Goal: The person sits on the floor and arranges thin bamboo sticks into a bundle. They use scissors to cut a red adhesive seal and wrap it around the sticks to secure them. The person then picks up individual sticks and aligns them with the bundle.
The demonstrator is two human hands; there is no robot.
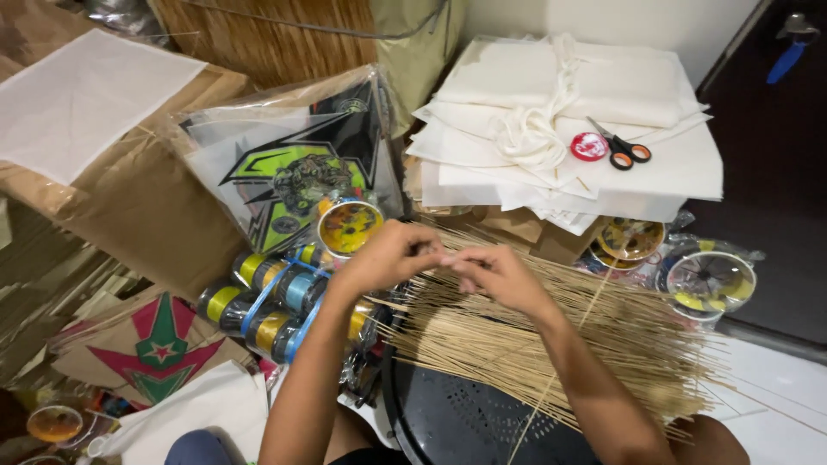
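My left hand and my right hand meet fingertip to fingertip above a spread pile of thin bamboo sticks. Both pinch one thin stick, which runs down from the fingertips toward the lower middle. The stick pile lies across a round black perforated stool top. Just left of my left hand sits a bundle of thread spools tied with a blue strap, and a round spool with a yellow face.
A stack of white paper sheets at the back right carries orange-handled scissors and a red tape roll. Printed kites in plastic and brown paper lie left. Clear-wrapped reels stand right.
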